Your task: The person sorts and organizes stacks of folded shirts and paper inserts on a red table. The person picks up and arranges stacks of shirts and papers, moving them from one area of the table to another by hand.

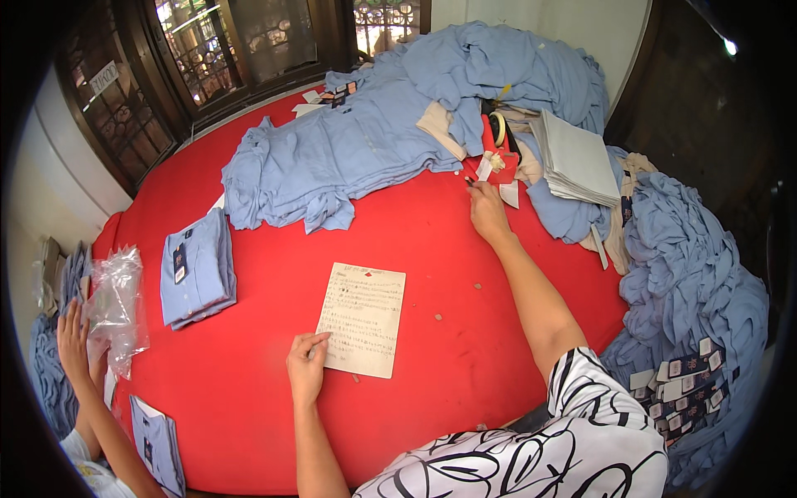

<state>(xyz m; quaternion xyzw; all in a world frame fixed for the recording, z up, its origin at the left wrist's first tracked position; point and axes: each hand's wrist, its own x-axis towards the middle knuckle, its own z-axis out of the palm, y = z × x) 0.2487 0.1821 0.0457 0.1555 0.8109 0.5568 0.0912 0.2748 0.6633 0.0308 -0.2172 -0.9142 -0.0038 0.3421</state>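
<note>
A sheet of paper covered in handwriting (365, 311) lies on the red cloth before me. My left hand (307, 361) has its fingers closed at the sheet's lower left edge, the thumb side over the paper. Stretched out to the far right, my right hand (488, 212) has its fingers pressed together around something small and dark, too small to make out. Just beyond it lie a roll of tape (497, 129), a red item (491, 162) and white paper scraps. A spread of light blue shirts (324, 162) is to the left of this hand.
At left, a co-worker's hand (73, 340) is at a clear plastic bag (116, 307). Folded blue shirts (198, 270) with a tag lie nearby. To the right are a stack of white sheets (575, 158), heaped blue garments (689, 257) and several tags (685, 386). Windows stand behind.
</note>
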